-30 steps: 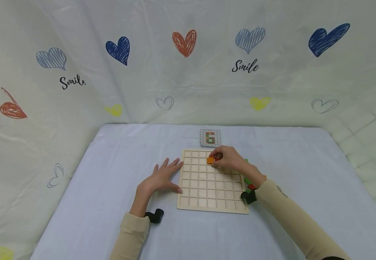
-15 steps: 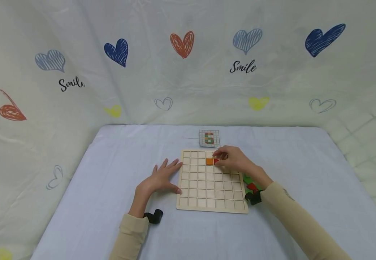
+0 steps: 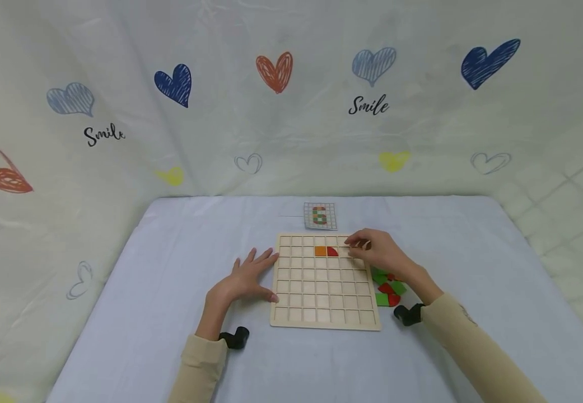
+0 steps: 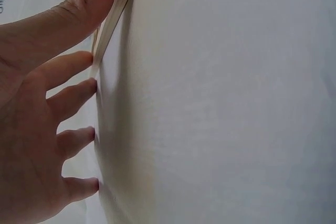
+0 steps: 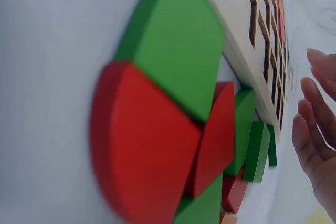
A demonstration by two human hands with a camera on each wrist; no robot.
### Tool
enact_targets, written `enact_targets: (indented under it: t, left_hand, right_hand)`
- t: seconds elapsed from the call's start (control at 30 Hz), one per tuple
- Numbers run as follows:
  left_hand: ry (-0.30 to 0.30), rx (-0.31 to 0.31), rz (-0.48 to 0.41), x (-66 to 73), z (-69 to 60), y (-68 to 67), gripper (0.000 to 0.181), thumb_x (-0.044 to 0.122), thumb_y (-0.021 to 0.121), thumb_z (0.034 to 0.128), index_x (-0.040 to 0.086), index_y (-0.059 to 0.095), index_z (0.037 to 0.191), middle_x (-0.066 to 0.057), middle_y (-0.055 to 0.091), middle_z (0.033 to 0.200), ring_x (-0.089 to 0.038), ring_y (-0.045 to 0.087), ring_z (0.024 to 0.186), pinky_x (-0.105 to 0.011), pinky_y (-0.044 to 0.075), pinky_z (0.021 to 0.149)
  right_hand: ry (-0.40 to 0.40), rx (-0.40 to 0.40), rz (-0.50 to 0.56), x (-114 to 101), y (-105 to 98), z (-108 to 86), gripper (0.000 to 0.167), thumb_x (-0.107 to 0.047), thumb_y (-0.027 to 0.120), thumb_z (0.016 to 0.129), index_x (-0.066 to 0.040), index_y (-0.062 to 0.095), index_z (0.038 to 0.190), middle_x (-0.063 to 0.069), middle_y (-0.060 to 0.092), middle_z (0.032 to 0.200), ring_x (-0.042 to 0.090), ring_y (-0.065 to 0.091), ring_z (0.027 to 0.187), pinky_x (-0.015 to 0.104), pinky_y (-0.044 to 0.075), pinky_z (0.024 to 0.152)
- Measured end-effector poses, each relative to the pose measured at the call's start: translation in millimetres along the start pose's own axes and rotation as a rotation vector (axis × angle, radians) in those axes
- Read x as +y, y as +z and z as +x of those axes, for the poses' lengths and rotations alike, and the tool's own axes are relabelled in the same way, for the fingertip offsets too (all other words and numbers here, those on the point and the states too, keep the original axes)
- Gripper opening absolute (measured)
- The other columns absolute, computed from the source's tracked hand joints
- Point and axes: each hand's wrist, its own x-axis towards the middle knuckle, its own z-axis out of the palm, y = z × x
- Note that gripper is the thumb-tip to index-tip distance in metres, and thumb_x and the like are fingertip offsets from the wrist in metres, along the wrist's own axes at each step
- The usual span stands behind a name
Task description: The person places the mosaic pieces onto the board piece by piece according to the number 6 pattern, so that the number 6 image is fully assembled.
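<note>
On the white table lies a wooden grid board, with an orange square and a red quarter-round piece side by side in its second row from the top. My left hand rests with spread fingers at the board's left edge; the left wrist view shows its thumb against the wooden rim. Above the board's upper right part is my right hand, fingers loosely bent and holding nothing; in the right wrist view the hand has a gap between thumb and fingers.
Green and red pieces lie heaped at the board's right edge; in the right wrist view a green block overlaps a red one. Behind the board lies a small pattern card. A white curtain with hearts hangs behind the table.
My right hand has let go of the pieces and moved right, uncovering the red piece beside the orange square. My left hand stays at the board's edge. The head view has shifted slightly.
</note>
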Motion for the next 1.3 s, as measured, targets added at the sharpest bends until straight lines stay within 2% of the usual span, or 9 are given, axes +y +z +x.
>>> enact_targets:
  t: [0.3,0.57,0.8,1.13,1.3]
  left_hand:
    - [0.000,0.004,-0.013,-1.6,0.0,1.2,0.105,0.034,0.092,0.0763,0.019,0.033,0.163,-0.003,0.021,0.172,-0.038,0.001,0.160,-0.069,-0.002,0.124]
    - [0.005,0.002,-0.002,0.9,0.1,1.0,0.105,0.034,0.091,0.0773,0.018,0.033,0.163,-0.004,0.021,0.172,-0.040,0.001,0.160,-0.071,-0.001,0.123]
    - [0.001,0.006,-0.001,-2.9,-1.1,2.6,0.105,0.034,0.091,0.0771,0.018,0.033,0.163,-0.004,0.022,0.172,-0.039,0.002,0.160,-0.070,-0.002,0.123]
    - [0.003,-0.003,-0.017,-3.7,-2.5,1.9,0.104,0.036,0.090,0.0780,0.021,0.032,0.163,-0.002,0.019,0.173,-0.037,-0.002,0.161,-0.069,-0.004,0.123]
    - [0.013,0.002,-0.028,-3.7,-3.7,1.6,0.105,0.036,0.091,0.0771,0.019,0.032,0.163,-0.004,0.020,0.173,-0.039,-0.001,0.160,-0.071,-0.003,0.123]
  right_hand:
    - [-0.030,0.036,-0.051,12,-10,-21.6,0.023,-0.012,0.075,0.093,-0.003,0.074,0.114,0.007,0.074,0.108,0.020,0.062,0.092,0.034,0.055,0.082]
    - [-0.025,0.048,-0.091,23,-19,-40.0,0.021,-0.008,0.075,0.092,-0.004,0.075,0.112,0.007,0.075,0.109,0.021,0.063,0.094,0.028,0.054,0.077]
    - [-0.005,0.059,-0.097,26,-21,-48.4,0.018,-0.011,0.076,0.091,-0.007,0.076,0.109,0.007,0.074,0.108,0.026,0.063,0.096,0.029,0.054,0.076]
    - [0.052,0.033,-0.079,33,-28,-60.0,0.021,-0.011,0.073,0.091,-0.008,0.076,0.112,0.007,0.072,0.109,0.023,0.061,0.096,0.027,0.053,0.072]
    - [0.044,0.045,-0.122,39,-31,-65.1,0.024,-0.011,0.074,0.091,-0.006,0.075,0.114,0.007,0.074,0.110,0.024,0.061,0.099,0.029,0.053,0.077]
